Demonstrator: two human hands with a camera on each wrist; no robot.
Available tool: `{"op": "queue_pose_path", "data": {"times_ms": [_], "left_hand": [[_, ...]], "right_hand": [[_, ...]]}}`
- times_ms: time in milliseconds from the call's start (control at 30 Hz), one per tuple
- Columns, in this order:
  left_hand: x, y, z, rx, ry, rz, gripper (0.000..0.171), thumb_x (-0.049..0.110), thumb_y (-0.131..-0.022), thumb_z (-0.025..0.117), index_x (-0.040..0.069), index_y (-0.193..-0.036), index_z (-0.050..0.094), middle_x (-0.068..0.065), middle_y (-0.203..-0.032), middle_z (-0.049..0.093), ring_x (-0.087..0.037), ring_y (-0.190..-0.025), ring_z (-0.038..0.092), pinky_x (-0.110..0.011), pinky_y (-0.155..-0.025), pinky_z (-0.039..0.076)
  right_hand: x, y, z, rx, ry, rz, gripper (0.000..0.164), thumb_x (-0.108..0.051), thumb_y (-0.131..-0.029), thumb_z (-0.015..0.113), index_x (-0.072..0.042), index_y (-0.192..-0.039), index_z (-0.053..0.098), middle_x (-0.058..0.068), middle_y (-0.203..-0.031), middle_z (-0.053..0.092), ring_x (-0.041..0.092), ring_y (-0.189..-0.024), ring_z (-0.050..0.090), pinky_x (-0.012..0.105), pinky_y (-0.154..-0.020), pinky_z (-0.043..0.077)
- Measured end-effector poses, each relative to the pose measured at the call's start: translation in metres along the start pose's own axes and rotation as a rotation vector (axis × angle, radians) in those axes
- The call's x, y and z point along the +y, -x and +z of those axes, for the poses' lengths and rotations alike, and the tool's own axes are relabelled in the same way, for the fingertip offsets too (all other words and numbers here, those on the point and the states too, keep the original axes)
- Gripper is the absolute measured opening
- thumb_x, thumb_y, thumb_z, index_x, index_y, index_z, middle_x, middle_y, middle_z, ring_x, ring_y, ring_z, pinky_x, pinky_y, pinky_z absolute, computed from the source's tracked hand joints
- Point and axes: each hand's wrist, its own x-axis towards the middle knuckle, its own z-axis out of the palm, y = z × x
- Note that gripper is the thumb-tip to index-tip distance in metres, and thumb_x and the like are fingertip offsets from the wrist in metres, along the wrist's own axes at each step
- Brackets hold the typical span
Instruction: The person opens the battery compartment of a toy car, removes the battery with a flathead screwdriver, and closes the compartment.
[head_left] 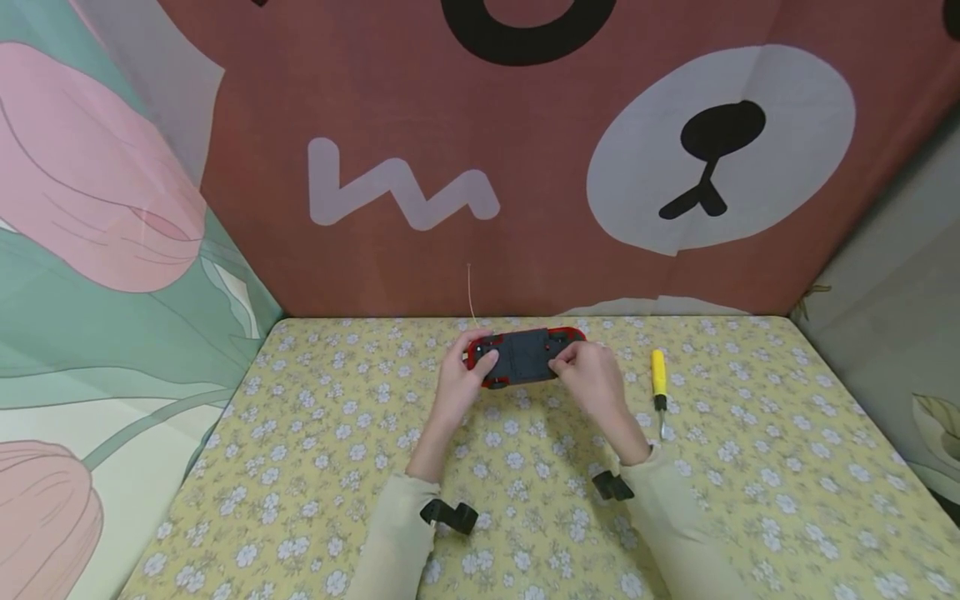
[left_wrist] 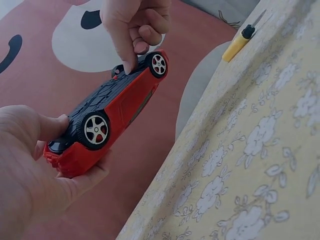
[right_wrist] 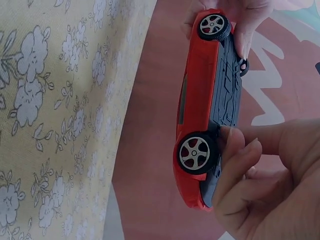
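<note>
A red toy car (head_left: 525, 357) with a black underside is held up over the far part of the table, its underside turned toward me. My left hand (head_left: 459, 375) grips one end, thumb on the underside and fingers beneath the red body. At the other end, my right hand (head_left: 596, 385) has curled fingers, with thumb and index fingertips at the underside beside a wheel (right_wrist: 194, 153). I cannot tell whether something small is pinched there. In the left wrist view a small red part (left_wrist: 116, 77) shows near those fingertips.
To the right of my right hand, a yellow-handled screwdriver (head_left: 659, 375) lies with its metal shaft toward me. A floral cloth (head_left: 315, 492) covers the table. Behind its far edge hangs a reddish printed curtain (head_left: 375, 267), with a thin pale string (head_left: 471, 292) in front.
</note>
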Motion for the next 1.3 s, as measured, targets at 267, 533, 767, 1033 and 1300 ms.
{"op": "queue_pose_path", "data": {"times_ms": [267, 533, 767, 1033, 1300], "left_hand": [[-0.0013, -0.001, 0.0008, 0.012, 0.012, -0.02, 0.034, 0.008, -0.103, 0.064, 0.008, -0.137, 0.063, -0.02, -0.126, 0.058, -0.032, -0.106, 0.068, -0.035, -0.082, 0.058], [-0.0035, -0.0017, -0.0011, 0.019, 0.017, -0.015, 0.035, 0.008, -0.104, 0.063, 0.004, -0.139, 0.06, -0.02, -0.131, 0.059, -0.034, -0.112, 0.067, -0.037, -0.085, 0.058], [-0.0034, -0.002, -0.0024, 0.034, 0.039, -0.045, 0.034, 0.008, -0.104, 0.063, 0.009, -0.138, 0.062, -0.02, -0.13, 0.056, -0.038, -0.116, 0.066, -0.042, -0.086, 0.059], [-0.0019, -0.0022, -0.0028, 0.037, 0.078, -0.071, 0.034, 0.006, -0.104, 0.062, 0.005, -0.138, 0.06, -0.02, -0.13, 0.055, -0.038, -0.114, 0.067, -0.038, -0.085, 0.06], [-0.001, -0.001, -0.0016, 0.016, 0.041, -0.052, 0.036, 0.009, -0.103, 0.064, 0.005, -0.139, 0.06, -0.02, -0.128, 0.057, -0.024, -0.088, 0.069, -0.032, -0.07, 0.057]], "right_hand": [[0.0034, -0.0008, 0.0013, -0.015, -0.038, -0.025, 0.015, -0.008, -0.095, 0.073, 0.001, -0.083, 0.073, 0.004, -0.058, 0.057, 0.017, -0.048, 0.045, 0.033, -0.054, 0.04], [0.0075, -0.0012, 0.0005, -0.043, -0.131, -0.042, 0.015, -0.007, -0.098, 0.069, 0.0, -0.085, 0.07, 0.009, -0.065, 0.062, 0.019, -0.049, 0.045, 0.034, -0.054, 0.039], [0.0045, -0.0001, -0.0038, -0.065, -0.208, -0.02, 0.013, -0.009, -0.098, 0.068, -0.001, -0.088, 0.071, 0.013, -0.073, 0.065, 0.024, -0.055, 0.049, 0.036, -0.058, 0.041], [0.004, 0.0006, -0.006, -0.071, -0.284, -0.045, 0.009, -0.008, -0.097, 0.071, -0.002, -0.09, 0.072, 0.013, -0.085, 0.071, 0.026, -0.072, 0.067, 0.037, -0.066, 0.054], [0.0041, -0.0001, -0.0044, -0.104, -0.502, -0.036, 0.025, 0.0, -0.094, 0.072, 0.003, -0.117, 0.062, 0.018, -0.097, 0.069, 0.037, -0.086, 0.072, 0.042, -0.077, 0.062]]}}
